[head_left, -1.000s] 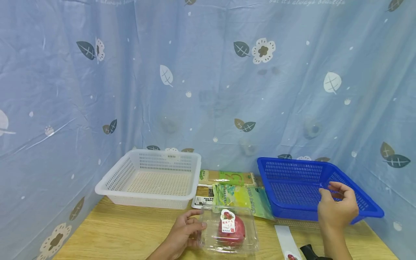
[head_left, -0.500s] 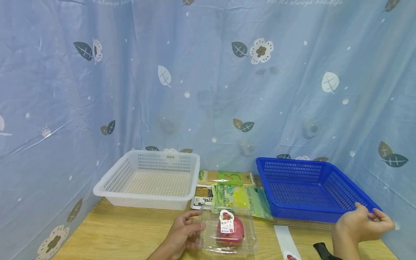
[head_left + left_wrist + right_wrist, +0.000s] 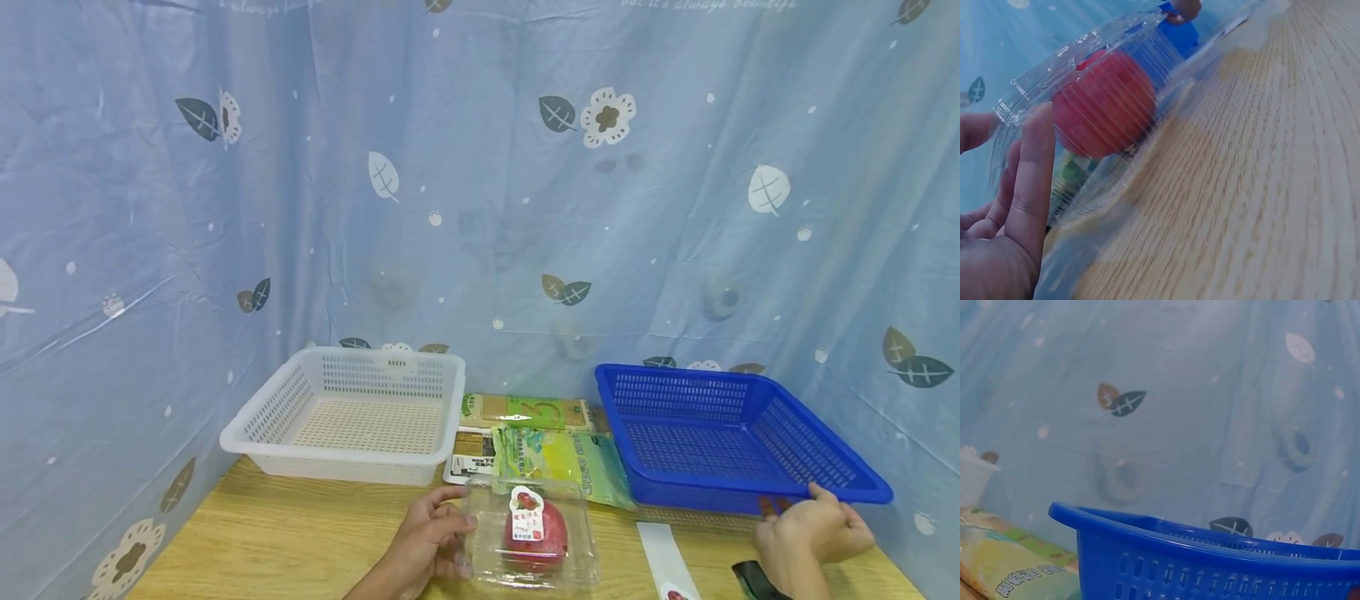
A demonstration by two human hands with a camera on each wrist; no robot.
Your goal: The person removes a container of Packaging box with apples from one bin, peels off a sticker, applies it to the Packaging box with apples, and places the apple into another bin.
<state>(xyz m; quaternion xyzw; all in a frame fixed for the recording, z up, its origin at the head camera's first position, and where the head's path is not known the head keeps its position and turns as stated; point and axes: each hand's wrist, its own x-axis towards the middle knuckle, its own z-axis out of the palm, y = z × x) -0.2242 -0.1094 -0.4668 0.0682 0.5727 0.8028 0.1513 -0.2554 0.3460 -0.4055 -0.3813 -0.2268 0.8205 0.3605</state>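
In the head view, my left hand (image 3: 427, 542) holds the left side of a clear plastic clamshell box (image 3: 480, 562) between thumb and fingers. Inside lies a red, apple-like fruit (image 3: 551, 533), also visible through the ribbed plastic in the left wrist view. A label sticker (image 3: 527, 517) with a red fruit picture is on the lid. My right hand (image 3: 810, 529) is at the front rim of the blue basket (image 3: 750, 467), fingers loosely bent; whether they touch it I cannot tell. Only a sliver of finger shows at the right wrist view's lower right corner.
A white basket (image 3: 345, 467) stands at the back left. Flat packets (image 3: 558, 458) lie between the baskets, behind the box. A white strip (image 3: 663, 554) with a fruit sticker lies front right on the wooden table (image 3: 300, 533). A patterned blue curtain (image 3: 480, 208) surrounds the back.
My right hand has come down from above the blue basket, passed its front right corner, then shifted left along the front rim. My left hand and the clamshell box stay in place.
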